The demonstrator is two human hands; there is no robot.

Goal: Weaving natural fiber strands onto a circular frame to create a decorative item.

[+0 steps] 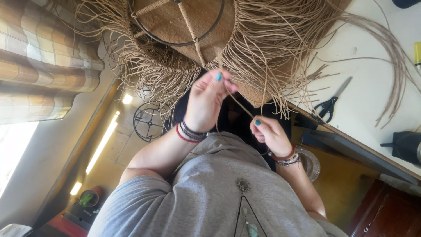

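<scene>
Pinching one thin tan strand (240, 106), both hands work in the middle of the frame, just below a large woven straw piece (171, 24) that fills the upper centre. The left hand (208, 101) is raised higher. Its thumb and fingers are pressed together on the upper part of the strand, close under the loose fringe (272, 57) that hangs from the woven piece. The right hand (269, 134) is lower and more to the right. Its fingers are curled and closed on the lower end of the same strand, so the strand runs straight and slanted between the two hands. Both hands have teal painted nails and several bracelets at the wrists.

A dark metal ring (184, 44) with wrapped spokes lies on the woven piece, at the top centre. Long loose fibres spread from it to the right over a white table (372, 87). A pair of black scissors (329, 105) lies on this table, right of the hands and not touching them. A round wire frame (149, 120) stands left of the left wrist, further away. A checked curtain (44, 57) is in the upper left. The grey shirt (206, 197) fills the bottom centre.
</scene>
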